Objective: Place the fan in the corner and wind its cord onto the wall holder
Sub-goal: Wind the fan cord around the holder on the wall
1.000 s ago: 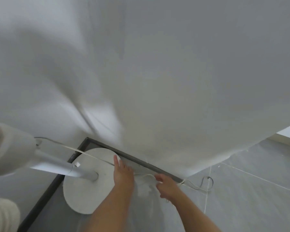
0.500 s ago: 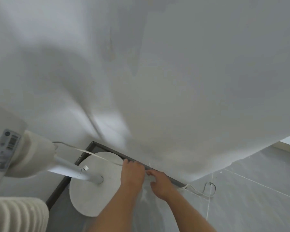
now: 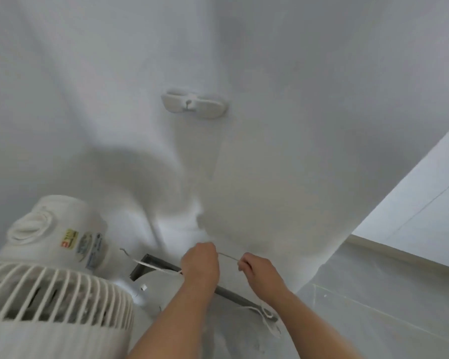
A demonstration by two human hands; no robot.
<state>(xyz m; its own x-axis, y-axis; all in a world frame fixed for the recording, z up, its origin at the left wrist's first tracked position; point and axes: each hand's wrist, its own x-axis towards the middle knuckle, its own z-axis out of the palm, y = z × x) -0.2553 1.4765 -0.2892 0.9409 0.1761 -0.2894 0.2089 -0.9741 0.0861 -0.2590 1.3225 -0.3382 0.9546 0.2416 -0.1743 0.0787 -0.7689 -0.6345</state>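
One fan [image 3: 49,268], left of your hands, in the corner, head facing you. One cord [image 3: 227,257], stretched level between your left hand [image 3: 201,265] and right hand [image 3: 259,274], both fingers pinching it. One wall holder [image 3: 194,106] above, long axis horizontal.

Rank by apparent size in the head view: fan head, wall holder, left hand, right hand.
1. fan head, largest, though nearest the camera
2. wall holder
3. left hand and right hand look alike; no ranking between them.
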